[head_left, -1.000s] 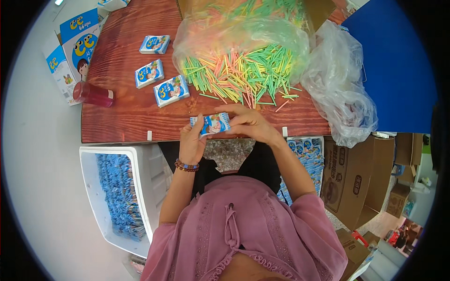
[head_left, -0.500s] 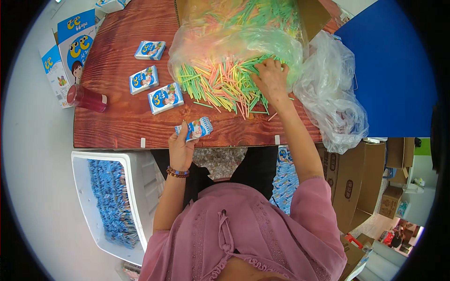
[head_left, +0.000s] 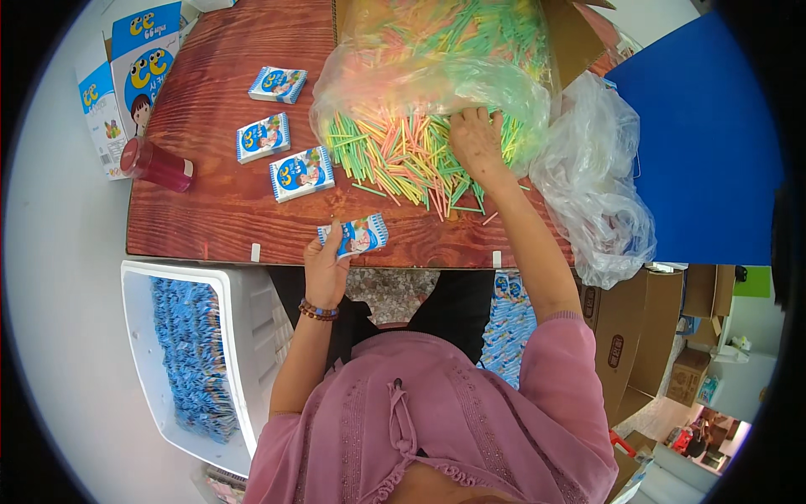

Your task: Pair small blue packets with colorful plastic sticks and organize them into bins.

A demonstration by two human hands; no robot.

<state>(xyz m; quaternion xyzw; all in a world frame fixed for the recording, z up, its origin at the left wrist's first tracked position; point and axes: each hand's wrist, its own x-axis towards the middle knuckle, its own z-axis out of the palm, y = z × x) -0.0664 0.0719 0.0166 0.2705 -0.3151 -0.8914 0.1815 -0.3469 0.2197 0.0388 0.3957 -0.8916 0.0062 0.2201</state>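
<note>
My left hand pinches a small blue-and-white packet near the table's front edge. Thin pastel sticks in pink, yellow and green spill from the mouth of a large clear plastic bag. Among the green and yellow ones, at the right side of the heap, my right hand reaches in with bent fingers. Its fingertips are hidden, so whether it grips any sticks does not show. Left of the heap lie three more packets: a near one, a middle one and a far one.
A red-lidded jar lies on its side at the left table edge, beside printed boxes. Crumpled clear plastic hangs over the right edge by a blue panel. Below left stands a white foam bin of blue packets; cardboard boxes stand right.
My right hand has shifted slightly left and its fingers have drawn closer together among the sticks. My left hand still holds the packet. The whole view has shifted a little.
</note>
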